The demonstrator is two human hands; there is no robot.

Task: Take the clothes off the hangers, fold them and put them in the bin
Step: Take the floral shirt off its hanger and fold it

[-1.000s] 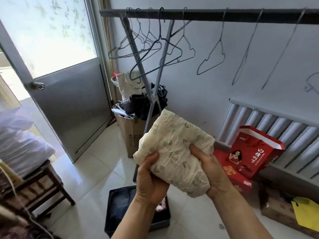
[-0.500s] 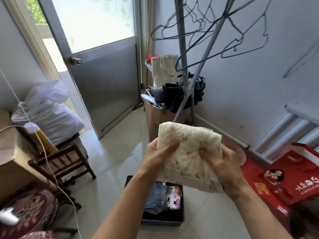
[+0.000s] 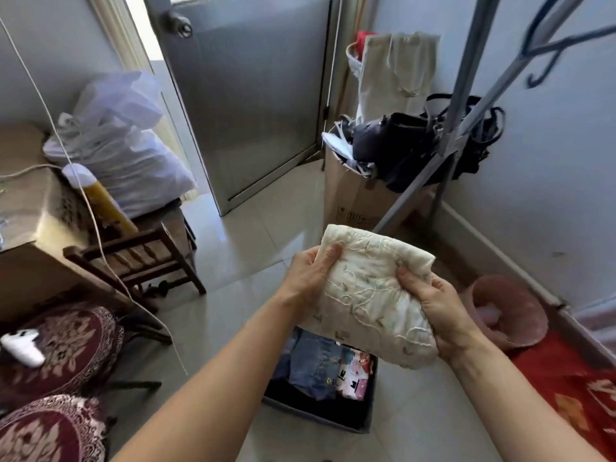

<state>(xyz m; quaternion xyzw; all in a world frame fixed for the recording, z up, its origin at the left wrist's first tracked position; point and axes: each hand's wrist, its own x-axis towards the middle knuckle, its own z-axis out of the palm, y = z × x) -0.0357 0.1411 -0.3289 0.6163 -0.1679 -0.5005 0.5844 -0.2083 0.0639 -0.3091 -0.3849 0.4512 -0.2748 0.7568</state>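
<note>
a folded cream garment (image 3: 370, 301), embroidered and bundled into a thick pad, is held in mid-air between 2 hands; the left hand (image 3: 310, 278) grips its far-left corner, thumb laid on top and fingers curled out of sight beneath, and the right hand (image 3: 436, 305) grips the near-right edge the same way, thumb pressing into the cloth; neither hand has anything else in it. the bundle's long axis runs from the left hand to the right hand, slanting from the far left to the near right, and it tilts a little down toward the right hand. the bin (image 3: 316, 413), a dark box on the floor, lies straight below the grip and slightly nearer the person; the bundle covers its far edge. inside it, folded denim (image 3: 310, 365) lies under the left hand's side and a printed pink piece (image 3: 355, 375) lies just beside the denim, toward the right hand; nearer the person the inside shows dark, though what fills that part cannot be told. the left hand hangs over the bin, while the right hand hangs outside its right wall, so by my reading the bundle overhangs on the right-hand side; the coming move looks like a straight lowering with a small shift toward the left hand's side, and perhaps a turn to line the long axis up with the walls. the rack leg (image 3: 433, 181) stands beyond the grip, well apart, and should not interfere.
</note>
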